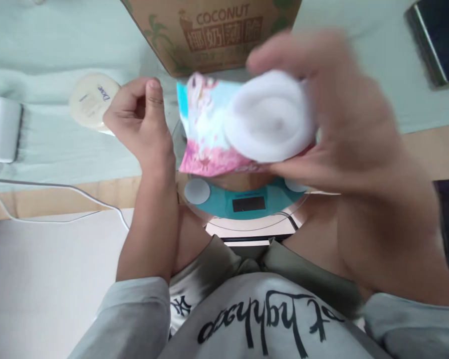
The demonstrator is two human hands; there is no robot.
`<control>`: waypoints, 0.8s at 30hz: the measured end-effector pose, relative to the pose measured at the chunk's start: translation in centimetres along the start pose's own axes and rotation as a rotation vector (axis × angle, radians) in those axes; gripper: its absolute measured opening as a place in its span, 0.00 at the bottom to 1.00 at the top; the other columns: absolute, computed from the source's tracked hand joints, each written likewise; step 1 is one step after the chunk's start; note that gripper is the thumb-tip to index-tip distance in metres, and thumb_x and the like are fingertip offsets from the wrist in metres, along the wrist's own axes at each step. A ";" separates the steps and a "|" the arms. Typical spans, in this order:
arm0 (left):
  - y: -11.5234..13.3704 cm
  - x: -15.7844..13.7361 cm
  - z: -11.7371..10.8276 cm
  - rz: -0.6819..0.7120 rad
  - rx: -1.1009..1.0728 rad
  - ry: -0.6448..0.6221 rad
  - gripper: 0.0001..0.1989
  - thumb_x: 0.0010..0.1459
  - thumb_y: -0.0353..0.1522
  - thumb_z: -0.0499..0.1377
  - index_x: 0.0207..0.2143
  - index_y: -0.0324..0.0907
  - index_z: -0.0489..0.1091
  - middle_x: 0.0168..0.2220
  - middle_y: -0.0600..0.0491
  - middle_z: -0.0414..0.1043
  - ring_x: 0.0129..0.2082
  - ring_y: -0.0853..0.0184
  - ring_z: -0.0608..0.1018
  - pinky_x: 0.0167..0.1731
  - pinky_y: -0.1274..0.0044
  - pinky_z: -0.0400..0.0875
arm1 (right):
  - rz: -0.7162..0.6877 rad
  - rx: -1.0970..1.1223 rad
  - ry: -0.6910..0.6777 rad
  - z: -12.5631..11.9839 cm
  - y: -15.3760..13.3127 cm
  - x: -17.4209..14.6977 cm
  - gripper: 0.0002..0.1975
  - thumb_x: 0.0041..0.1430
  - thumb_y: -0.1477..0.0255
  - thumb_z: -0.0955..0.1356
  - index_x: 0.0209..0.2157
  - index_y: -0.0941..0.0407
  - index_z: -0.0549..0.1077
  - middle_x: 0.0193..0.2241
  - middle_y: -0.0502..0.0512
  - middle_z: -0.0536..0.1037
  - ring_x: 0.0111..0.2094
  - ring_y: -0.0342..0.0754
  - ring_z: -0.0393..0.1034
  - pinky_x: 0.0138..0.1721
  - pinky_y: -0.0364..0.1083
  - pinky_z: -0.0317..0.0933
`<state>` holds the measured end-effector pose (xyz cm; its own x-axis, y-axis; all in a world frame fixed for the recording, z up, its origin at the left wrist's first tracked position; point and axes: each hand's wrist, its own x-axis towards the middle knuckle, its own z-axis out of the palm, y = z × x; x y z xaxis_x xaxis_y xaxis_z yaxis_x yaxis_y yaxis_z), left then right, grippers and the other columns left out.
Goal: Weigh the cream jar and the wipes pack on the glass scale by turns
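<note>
My right hand [344, 114], smeared by motion, is closed around the right end of a soft pink and light-blue packet [209, 129]. A white oval lid-like piece [271, 117] lies over the packet's right part; whether it is fixed to the packet I cannot tell. My left hand [142, 112] is a loose fist with the thumb pointing up, left of the packet, and nothing shows in it. Beside its knuckles stands a round cream-coloured Dove jar [93, 99]. Below the packet, a glass scale with a teal panel [224, 202] and a dark display is partly hidden.
A brown coconut carton [217, 35] stands behind the hands on a pale green cloth [60, 45]. A white device [2, 129] lies at the left, near a white cable [75, 188] over the wooden edge. At the upper right is a dark, flat object [439, 40].
</note>
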<state>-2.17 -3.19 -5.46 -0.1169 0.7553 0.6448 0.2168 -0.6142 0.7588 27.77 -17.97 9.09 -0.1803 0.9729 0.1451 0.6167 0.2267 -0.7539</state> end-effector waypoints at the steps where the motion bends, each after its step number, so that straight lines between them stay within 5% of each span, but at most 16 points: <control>1: -0.3 0.0 -0.1 0.010 -0.017 0.006 0.37 0.62 0.66 0.68 0.43 0.40 0.78 0.37 0.55 0.77 0.39 0.68 0.76 0.40 0.65 0.73 | -0.055 -0.024 -0.082 1.0 -0.4 0.3 0.36 0.62 0.40 0.74 0.68 0.33 0.73 0.66 0.44 0.70 0.70 0.50 0.67 0.80 0.56 0.58; 5: 0.4 -0.4 0.1 -0.017 -0.023 -0.073 0.37 0.68 0.68 0.58 0.53 0.44 0.76 0.47 0.52 0.79 0.55 0.60 0.80 0.50 0.60 0.80 | -0.217 -0.117 -0.250 2.1 0.6 1.0 0.37 0.66 0.42 0.72 0.73 0.36 0.69 0.64 0.51 0.73 0.66 0.54 0.70 0.76 0.63 0.60; 7: 1.8 -0.8 0.4 -0.037 -0.024 -0.176 0.35 0.70 0.66 0.58 0.57 0.46 0.74 0.51 0.51 0.78 0.69 0.55 0.74 0.62 0.57 0.78 | -0.300 -0.113 -0.191 1.6 1.5 0.9 0.40 0.68 0.42 0.71 0.74 0.43 0.67 0.68 0.52 0.70 0.70 0.51 0.68 0.76 0.56 0.64; 10: 4.5 -1.6 1.3 -0.077 -0.015 -0.287 0.30 0.71 0.61 0.61 0.58 0.49 0.75 0.53 0.50 0.78 0.76 0.52 0.68 0.68 0.56 0.75 | -0.297 -0.036 -0.011 1.8 2.7 1.0 0.29 0.77 0.49 0.64 0.66 0.52 0.75 0.63 0.54 0.75 0.65 0.44 0.72 0.68 0.48 0.69; 17: 9.6 -3.6 4.4 -0.172 0.068 -0.371 0.22 0.71 0.56 0.63 0.53 0.52 0.79 0.45 0.49 0.80 0.63 0.51 0.80 0.56 0.60 0.81 | -0.091 0.189 0.035 5.3 5.2 1.7 0.23 0.70 0.52 0.68 0.52 0.53 0.83 0.50 0.56 0.81 0.50 0.44 0.75 0.62 0.49 0.69; 21: 10.6 -3.2 4.6 -0.066 -0.099 -0.453 0.23 0.72 0.57 0.62 0.43 0.50 0.83 0.40 0.51 0.83 0.42 0.59 0.84 0.45 0.65 0.80 | -0.067 0.237 0.032 5.1 5.1 1.8 0.23 0.68 0.53 0.69 0.51 0.55 0.83 0.49 0.56 0.81 0.48 0.43 0.73 0.61 0.48 0.69; 24: 10.6 -2.9 4.3 -0.014 -0.172 -0.475 0.23 0.72 0.55 0.63 0.42 0.48 0.85 0.41 0.53 0.86 0.39 0.62 0.84 0.42 0.69 0.79 | -0.058 0.241 0.037 5.0 5.0 1.8 0.22 0.67 0.53 0.69 0.51 0.55 0.83 0.48 0.55 0.81 0.46 0.40 0.71 0.59 0.45 0.68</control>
<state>4.63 -10.88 0.34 0.3443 0.7597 0.5517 0.0511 -0.6019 0.7969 26.74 -15.29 2.40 -0.1792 0.9607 0.2121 0.4049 0.2684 -0.8741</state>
